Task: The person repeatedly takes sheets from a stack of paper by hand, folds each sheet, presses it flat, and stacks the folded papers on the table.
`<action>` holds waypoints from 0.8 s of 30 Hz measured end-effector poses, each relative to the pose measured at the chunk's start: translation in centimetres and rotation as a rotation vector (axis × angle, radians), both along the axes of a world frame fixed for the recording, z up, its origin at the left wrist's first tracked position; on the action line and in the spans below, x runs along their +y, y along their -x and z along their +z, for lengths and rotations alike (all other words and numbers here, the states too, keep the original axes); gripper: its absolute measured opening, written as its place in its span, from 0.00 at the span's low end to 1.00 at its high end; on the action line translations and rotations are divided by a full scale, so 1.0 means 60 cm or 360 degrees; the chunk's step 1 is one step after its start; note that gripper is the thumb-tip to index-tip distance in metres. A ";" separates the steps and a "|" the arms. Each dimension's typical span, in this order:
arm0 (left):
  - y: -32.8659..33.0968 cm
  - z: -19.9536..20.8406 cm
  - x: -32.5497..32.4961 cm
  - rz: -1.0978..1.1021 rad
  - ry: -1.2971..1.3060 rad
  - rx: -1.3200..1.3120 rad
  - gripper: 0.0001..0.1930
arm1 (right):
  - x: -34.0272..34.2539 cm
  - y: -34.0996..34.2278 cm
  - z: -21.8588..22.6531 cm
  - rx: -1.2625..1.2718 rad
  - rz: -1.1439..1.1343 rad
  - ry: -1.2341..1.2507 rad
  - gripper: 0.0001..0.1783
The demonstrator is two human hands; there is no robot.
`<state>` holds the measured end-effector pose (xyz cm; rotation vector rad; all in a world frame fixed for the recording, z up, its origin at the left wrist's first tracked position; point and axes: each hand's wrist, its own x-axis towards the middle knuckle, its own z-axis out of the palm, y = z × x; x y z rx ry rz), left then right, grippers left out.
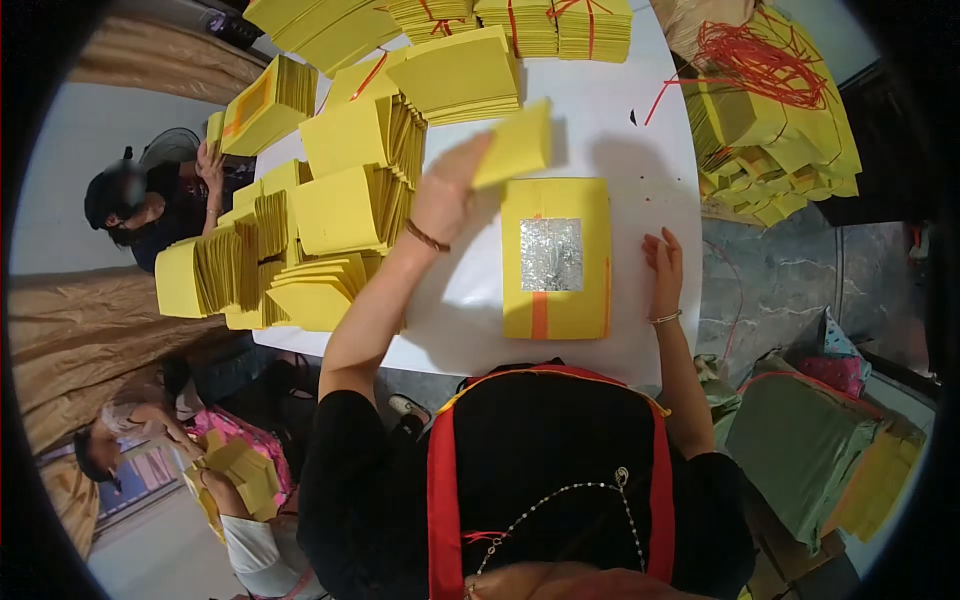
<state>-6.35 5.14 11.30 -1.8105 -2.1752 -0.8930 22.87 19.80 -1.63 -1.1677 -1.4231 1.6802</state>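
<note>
My left hand [449, 188] is closed on a folded piece of yellow paper [520, 145], held above the white table and slightly blurred. Just in front of me lies a flat yellow paper sheet [573, 318], perhaps the top of a stack, with an orange stripe and a square of silver foil [551, 255] on it. My right hand [664, 262] rests by the table's right edge, fingers stretched out and apart, holding nothing. Left of my left arm stand several bundles of folded yellow paper [345, 208].
More yellow bundles [590, 38] tied with red ribbon line the table's [640, 110] far side. At right, a tangle of red ribbon [765, 65] lies on a heap of yellow paper [800, 150]. Two people [125, 200] sit at left, one handling yellow paper [240, 470].
</note>
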 end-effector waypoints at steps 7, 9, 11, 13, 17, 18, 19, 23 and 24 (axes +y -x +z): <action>0.183 -0.039 0.109 0.0335 -0.0096 0.0804 0.26 | -0.010 0.007 -0.026 0.0193 0.0074 -0.0160 0.19; 0.221 -0.073 0.132 0.0383 0.0050 0.0909 0.25 | -0.014 0.006 -0.022 0.0221 0.0084 -0.0131 0.18; 0.247 -0.112 0.144 0.0378 0.0141 0.0882 0.25 | -0.012 0.003 -0.022 0.0208 0.0107 -0.0134 0.18; 0.254 -0.132 0.154 0.0397 0.0489 0.0805 0.31 | -0.012 0.002 -0.026 0.0198 0.0124 -0.0138 0.17; 0.275 -0.154 0.152 0.0314 0.0691 0.0456 0.29 | -0.019 0.009 -0.023 0.0108 0.0102 -0.0122 0.16; 0.284 -0.156 0.152 0.0314 0.0699 0.0452 0.29 | -0.021 0.010 -0.022 0.0079 0.0097 -0.0105 0.16; 0.291 -0.150 0.154 0.0242 0.0729 0.0431 0.28 | -0.022 0.010 -0.025 0.0078 0.0104 -0.0099 0.16; 0.261 -0.117 0.167 0.0287 0.1084 0.0507 0.36 | -0.020 0.005 -0.036 0.0014 0.0130 -0.0238 0.15; 0.266 -0.120 0.164 0.0290 0.1088 0.0509 0.36 | -0.021 0.005 -0.035 -0.0017 0.0146 -0.0283 0.15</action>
